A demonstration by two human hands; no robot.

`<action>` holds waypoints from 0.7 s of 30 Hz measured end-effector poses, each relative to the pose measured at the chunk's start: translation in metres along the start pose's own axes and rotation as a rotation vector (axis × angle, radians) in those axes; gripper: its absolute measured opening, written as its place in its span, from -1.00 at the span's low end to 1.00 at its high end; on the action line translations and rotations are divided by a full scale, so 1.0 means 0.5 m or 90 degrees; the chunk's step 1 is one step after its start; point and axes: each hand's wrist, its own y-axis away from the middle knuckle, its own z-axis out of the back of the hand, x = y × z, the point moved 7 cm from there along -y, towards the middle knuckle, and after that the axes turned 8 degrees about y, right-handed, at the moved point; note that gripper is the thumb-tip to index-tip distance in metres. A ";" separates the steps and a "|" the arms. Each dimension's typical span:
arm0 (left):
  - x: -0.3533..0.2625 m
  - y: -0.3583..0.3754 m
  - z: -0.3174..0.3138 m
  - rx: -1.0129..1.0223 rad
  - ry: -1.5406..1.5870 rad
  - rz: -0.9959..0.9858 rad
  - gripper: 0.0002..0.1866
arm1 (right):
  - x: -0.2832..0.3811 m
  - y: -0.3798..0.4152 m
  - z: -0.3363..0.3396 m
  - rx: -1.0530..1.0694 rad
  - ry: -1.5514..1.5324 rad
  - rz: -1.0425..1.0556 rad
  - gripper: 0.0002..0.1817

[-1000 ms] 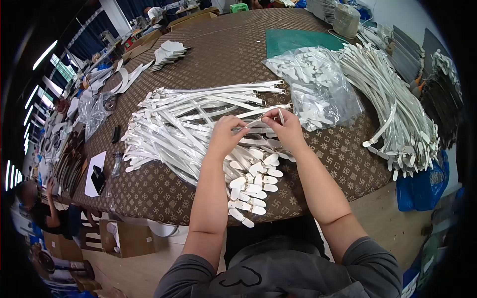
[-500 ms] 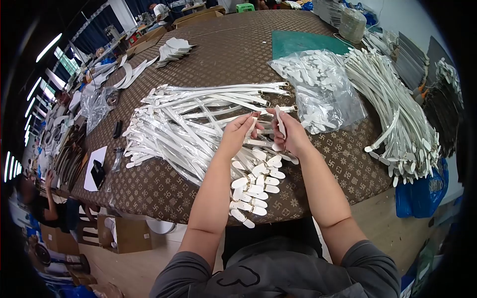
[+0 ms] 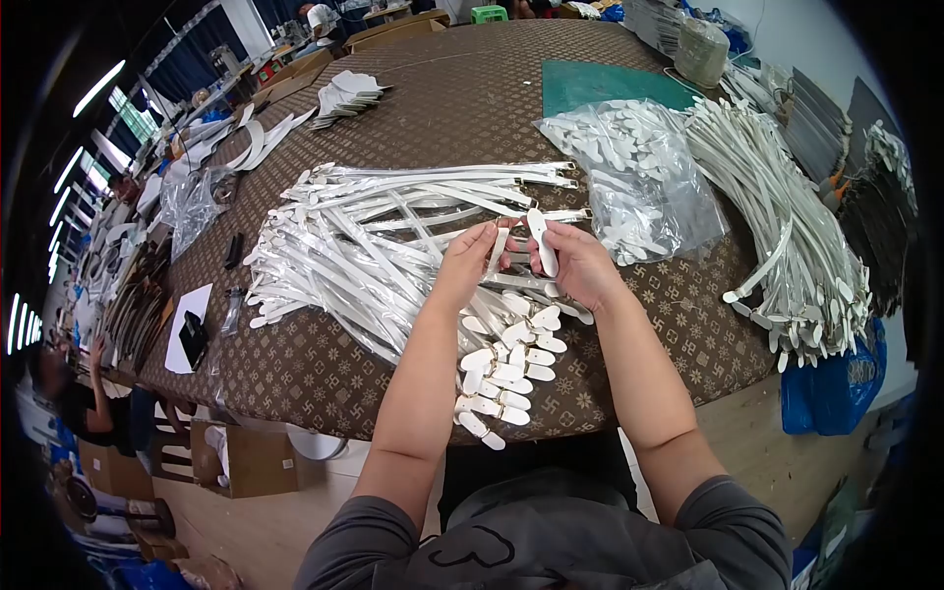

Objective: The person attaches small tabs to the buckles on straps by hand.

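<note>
Right hand [image 3: 580,264] at frame centre, grip pinched on a white tab [image 3: 542,241] held upright. Left hand [image 3: 464,264] just beside, grip narrow on a white strap [image 3: 499,251], above the strap pile [image 3: 374,246] on the counter [image 3: 462,108].

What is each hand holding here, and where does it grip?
The right hand pinches a small white tab near its lower end. The left hand pinches a white strap at its end.

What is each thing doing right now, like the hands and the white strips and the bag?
left hand: pinching a white strip.
right hand: holding a white tab upright.
strip pile: spread loose on the table.
plastic bag: lying flat, full of white pieces.
right-side strip bundle: draped over the table edge.
</note>
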 end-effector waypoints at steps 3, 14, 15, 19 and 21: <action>0.006 -0.002 0.006 -0.004 0.004 0.006 -0.63 | 0.000 -0.006 0.006 -0.022 0.043 0.055 -0.72; 0.008 -0.002 0.002 0.004 0.005 0.003 -0.64 | 0.006 -0.003 0.005 -0.095 0.339 0.126 -0.75; 0.008 -0.002 0.003 0.001 0.006 0.004 -0.64 | 0.008 -0.003 0.004 -0.096 0.345 0.133 -0.75; 0.006 -0.001 -0.001 0.006 0.006 0.003 -0.65 | 0.012 0.003 0.001 -0.099 0.297 0.094 -0.78; 0.005 -0.001 -0.001 0.009 0.007 0.002 -0.65 | 0.015 0.004 0.001 -0.105 0.286 0.095 -0.79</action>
